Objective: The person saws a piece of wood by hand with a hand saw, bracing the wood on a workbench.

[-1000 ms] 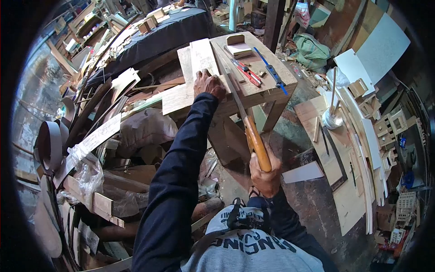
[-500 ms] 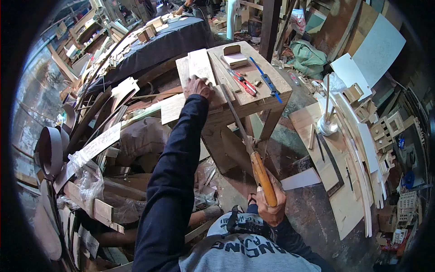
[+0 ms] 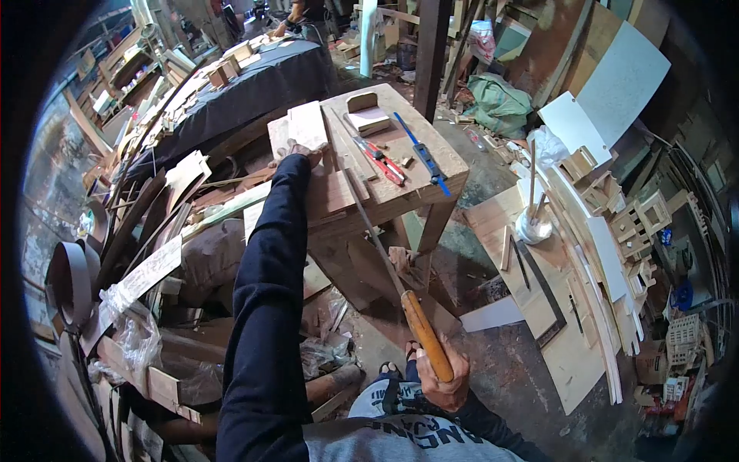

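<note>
My right hand (image 3: 448,383) is wrapped around the orange-brown wooden handle (image 3: 426,334) of a handsaw. Its long, narrow-looking blade (image 3: 379,245) runs forward and up to the near edge of a wooden workbench (image 3: 443,164), by the end of a flat wooden board (image 3: 329,195). My left hand (image 3: 299,151) grips and presses down on the wood on the bench's left side; its fingers are partly hidden behind the dark sleeve. A pale board (image 3: 309,122) lies just beyond that hand. Red-handled pliers-like tool (image 3: 387,168) and a blue-and-black tool (image 3: 425,158) lie to the right.
A small wooden block with a raised back (image 3: 367,115) sits on the bench. Scrap wood and plastic wrap (image 3: 137,339) crowd the left. On the right, a plywood sheet (image 3: 566,369) bears strips and a white pot (image 3: 534,226). Another person's hand (image 3: 295,12) shows at the back.
My right hand has drawn the saw back toward my body. The view has shifted, so the bench appears farther left. My left hand stays on the wood, looking flatter.
</note>
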`<state>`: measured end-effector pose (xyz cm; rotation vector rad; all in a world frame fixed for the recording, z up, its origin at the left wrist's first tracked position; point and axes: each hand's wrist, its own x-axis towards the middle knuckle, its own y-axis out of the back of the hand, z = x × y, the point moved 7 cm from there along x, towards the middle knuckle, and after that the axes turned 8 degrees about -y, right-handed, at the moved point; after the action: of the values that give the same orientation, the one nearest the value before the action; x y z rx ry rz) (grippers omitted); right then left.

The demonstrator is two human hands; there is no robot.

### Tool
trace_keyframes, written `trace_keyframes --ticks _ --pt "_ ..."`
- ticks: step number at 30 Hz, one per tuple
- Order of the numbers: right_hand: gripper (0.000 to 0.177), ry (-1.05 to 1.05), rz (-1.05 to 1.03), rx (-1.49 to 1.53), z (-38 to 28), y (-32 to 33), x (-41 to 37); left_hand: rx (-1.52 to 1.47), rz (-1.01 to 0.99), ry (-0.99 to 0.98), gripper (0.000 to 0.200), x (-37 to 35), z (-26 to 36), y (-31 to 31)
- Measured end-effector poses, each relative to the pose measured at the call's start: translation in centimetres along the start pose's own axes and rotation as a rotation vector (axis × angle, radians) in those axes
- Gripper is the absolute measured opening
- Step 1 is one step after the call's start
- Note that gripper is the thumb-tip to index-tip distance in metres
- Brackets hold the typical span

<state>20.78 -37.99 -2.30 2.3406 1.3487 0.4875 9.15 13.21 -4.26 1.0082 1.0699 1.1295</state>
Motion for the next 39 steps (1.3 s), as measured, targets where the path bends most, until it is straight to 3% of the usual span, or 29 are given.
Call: trace_keyframes --ticks 1,4,7,10,18,21,24,25,26,28,31,37,39 --pt "0.053 0.112 0.041 -0.09 0.0 0.0 -0.1 0.011 0.013 0.008 0.105 -0.1 0.3 0.0" --pt "0.051 -0.02 -0.042 0.06 0.9 -0.3 0.1 0.026 0.059 0.052 0.11 -0.4 0.9 -0.4" --pt "0.048 -0.055 -0.008 -0.001 1.0 -0.1 0.0 -0.046 0.052 0.099 0.117 -0.5 0.3 -0.7" --pt "0.048 0.021 0.035 -0.04 0.2 0.2 0.3 -0.179 0.021 0.16 0.128 -0.4 -0.8 -0.6" --pt "0.047 -0.034 0.008 0.031 0.3 -0.1 0.2 -0.183 0.084 0.209 0.121 -0.5 -1.4 -0.3" --pt "0.048 -0.056 -0.008 0.043 0.0 0.1 0.2 -0.07 0.1 0.104 0.119 -0.7 -1.3 0.8" --pt "0.047 -0.003 0.021 0.048 -0.6 0.2 0.4 -0.102 0.135 -0.34 0.08 -5.2 0.2 2.8" --pt "0.046 0.033 0.047 0.042 -0.8 0.4 0.5 -0.094 0.279 -0.498 0.07 -8.1 0.5 3.2" --pt "0.048 -0.016 0.014 0.074 -0.7 0.4 0.6 -0.095 0.323 -0.638 0.071 -9.7 0.0 2.0" --pt "0.052 -0.117 -0.05 0.137 -0.5 0.3 0.6 -0.046 0.262 -0.686 0.078 -13.6 -0.3 1.1" --pt "0.053 0.013 0.011 0.121 -1.5 0.7 0.8 0.011 0.121 -0.719 0.082 -15.1 -0.9 -0.3" --pt "0.054 -0.053 -0.001 0.145 -1.2 0.8 0.7 0.068 0.286 -0.872 0.067 -15.7 -0.8 -0.3" --pt "0.053 0.127 0.115 0.098 -1.5 0.8 0.6 0.095 0.319 -0.918 0.063 -15.6 -0.8 -0.4"
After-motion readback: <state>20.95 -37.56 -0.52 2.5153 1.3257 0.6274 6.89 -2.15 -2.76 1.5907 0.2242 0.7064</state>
